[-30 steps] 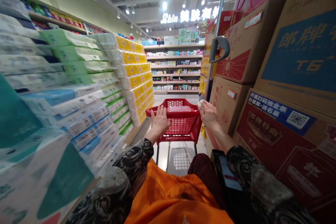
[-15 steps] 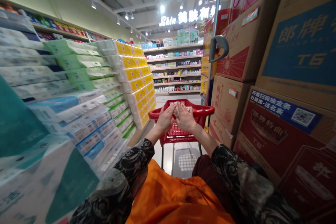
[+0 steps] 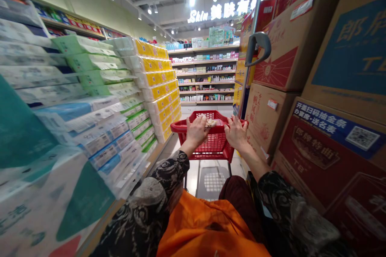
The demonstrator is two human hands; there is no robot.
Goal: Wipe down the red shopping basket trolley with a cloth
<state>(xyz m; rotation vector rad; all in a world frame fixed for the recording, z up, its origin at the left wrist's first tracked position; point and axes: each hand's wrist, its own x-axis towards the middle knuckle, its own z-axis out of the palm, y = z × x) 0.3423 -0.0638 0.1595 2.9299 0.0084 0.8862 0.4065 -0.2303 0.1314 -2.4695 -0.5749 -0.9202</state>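
Ahead of my body stands a red shopping cart (image 3: 208, 156) with a mesh basket and a red handle (image 3: 180, 127). My left hand (image 3: 196, 131) is closed at the handle's left-middle part. A pale, crumpled cloth-like piece (image 3: 210, 122) sticks out on the right of its fingers; its exact kind is unclear. On the handle's right end lies my right hand (image 3: 237, 133), fingers bent over the bar and partly hidden. The two hands are apart.
Packs of tissue paper (image 3: 157, 74) are stacked along the left. Stacked cartons (image 3: 271, 116) line the right, with a metal post (image 3: 259, 8) and a grey handle (image 3: 258, 49) before them. Shelves of small bottles and boxes (image 3: 208, 70) stand ahead. Pale floor (image 3: 193, 176) shows under the cart.
My hands were together at the handle's middle over the pale piece. Now the right hand has moved to the right end, and the left stays with the piece. The view has shifted slightly.
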